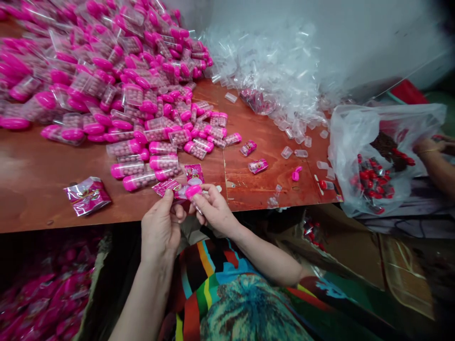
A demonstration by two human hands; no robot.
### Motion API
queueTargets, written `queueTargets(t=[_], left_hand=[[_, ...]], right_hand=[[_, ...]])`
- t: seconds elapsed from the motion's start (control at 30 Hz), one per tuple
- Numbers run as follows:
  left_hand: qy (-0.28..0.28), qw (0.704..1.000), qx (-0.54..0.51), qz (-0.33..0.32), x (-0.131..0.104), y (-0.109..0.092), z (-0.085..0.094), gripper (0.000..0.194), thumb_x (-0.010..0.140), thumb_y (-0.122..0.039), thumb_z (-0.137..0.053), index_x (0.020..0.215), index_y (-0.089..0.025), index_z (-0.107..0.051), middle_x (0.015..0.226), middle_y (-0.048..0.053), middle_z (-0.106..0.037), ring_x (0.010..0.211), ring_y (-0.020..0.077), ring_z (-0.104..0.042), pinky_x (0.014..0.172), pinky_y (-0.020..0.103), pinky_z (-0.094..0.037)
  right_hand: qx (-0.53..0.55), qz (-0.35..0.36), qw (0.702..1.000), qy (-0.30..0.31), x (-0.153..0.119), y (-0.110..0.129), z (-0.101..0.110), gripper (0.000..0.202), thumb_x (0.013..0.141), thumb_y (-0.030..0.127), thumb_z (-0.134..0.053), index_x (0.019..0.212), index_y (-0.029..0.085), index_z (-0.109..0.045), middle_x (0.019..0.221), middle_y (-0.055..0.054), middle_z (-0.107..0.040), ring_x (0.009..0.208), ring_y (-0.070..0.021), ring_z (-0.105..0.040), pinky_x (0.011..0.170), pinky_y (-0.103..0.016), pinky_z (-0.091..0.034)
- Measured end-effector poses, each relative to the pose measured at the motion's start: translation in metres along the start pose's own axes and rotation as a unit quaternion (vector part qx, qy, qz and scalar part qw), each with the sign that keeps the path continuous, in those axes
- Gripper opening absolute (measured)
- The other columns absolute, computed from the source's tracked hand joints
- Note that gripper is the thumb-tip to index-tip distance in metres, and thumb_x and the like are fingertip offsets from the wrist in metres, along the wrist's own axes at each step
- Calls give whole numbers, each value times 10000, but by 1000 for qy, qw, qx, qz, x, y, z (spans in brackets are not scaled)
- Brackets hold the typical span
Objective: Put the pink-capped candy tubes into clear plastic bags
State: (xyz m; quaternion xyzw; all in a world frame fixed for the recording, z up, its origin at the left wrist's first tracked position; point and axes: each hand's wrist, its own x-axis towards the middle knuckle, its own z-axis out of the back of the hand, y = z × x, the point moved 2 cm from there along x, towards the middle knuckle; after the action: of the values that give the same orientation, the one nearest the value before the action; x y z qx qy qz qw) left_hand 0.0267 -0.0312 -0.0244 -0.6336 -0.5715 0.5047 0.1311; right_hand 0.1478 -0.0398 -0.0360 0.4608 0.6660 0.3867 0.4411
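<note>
At the table's front edge, my left hand point(163, 222) pinches a shiny pink printed wrapper point(165, 187) between thumb and fingers. Close against it, my right hand point(215, 210) grips a small clear container with a pink cap point(193, 191); its lower part is hidden by my fingers. Just beyond my hands lies another pink printed wrapper point(194, 172). Several pink-capped containers point(163, 162) filled with small pink balls lie beside it, on their sides. Further left, a larger pink printed packet point(88, 196) rests on the wood.
A big heap of filled pink-capped containers point(106, 71) covers the back left. Clear plastic containers point(277, 61) pile up behind. Two small pink packets point(258, 166) and a loose pink cap point(296, 174) lie right. Another person's arm point(435, 158) reaches by a plastic bag point(351, 128).
</note>
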Motion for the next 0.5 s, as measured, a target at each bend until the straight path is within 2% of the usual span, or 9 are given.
queueTargets(t=[0.13,0.23,0.3,0.4,0.5], left_hand=[[63,998,25,14,-3,0,-2,461,773,-466,-765,506,-166,-540,423,0,-491,437,119,-506,498,247,-424],[98,994,34,33,-4,-3,-4,475,784,-524,-739,530,-159,-574,416,10,-484,439,129,-509,470,242,-391],[115,992,40,43,-4,-5,-4,471,780,-534,-741,550,-151,-593,423,15,-489,446,131,-511,459,237,-371],[108,993,44,36,-4,-7,-3,425,776,-489,-758,578,-146,-605,444,15,-504,469,131,-518,458,230,-366],[77,996,35,31,-2,-7,1,361,769,-440,-772,631,-143,-619,462,2,-518,448,107,-481,428,214,-328]], right_hand=[[68,-48,996,35,0,4,0,543,855,484,-703,1271,262,-433,688,85,-545,457,-61,-431,369,-160,-304],[89,-82,990,79,0,13,3,579,872,489,-684,1347,273,-434,685,65,-552,496,-73,-414,376,-154,-255],[62,-69,991,92,0,16,4,567,892,491,-658,1363,267,-436,667,64,-560,484,-71,-389,387,-160,-252],[-1,-20,999,50,2,15,5,576,876,472,-684,1353,252,-449,668,65,-561,510,-75,-424,421,-167,-299],[0,-28,999,17,4,10,5,548,880,536,-647,1315,245,-484,691,51,-566,501,-83,-447,411,-182,-314]])
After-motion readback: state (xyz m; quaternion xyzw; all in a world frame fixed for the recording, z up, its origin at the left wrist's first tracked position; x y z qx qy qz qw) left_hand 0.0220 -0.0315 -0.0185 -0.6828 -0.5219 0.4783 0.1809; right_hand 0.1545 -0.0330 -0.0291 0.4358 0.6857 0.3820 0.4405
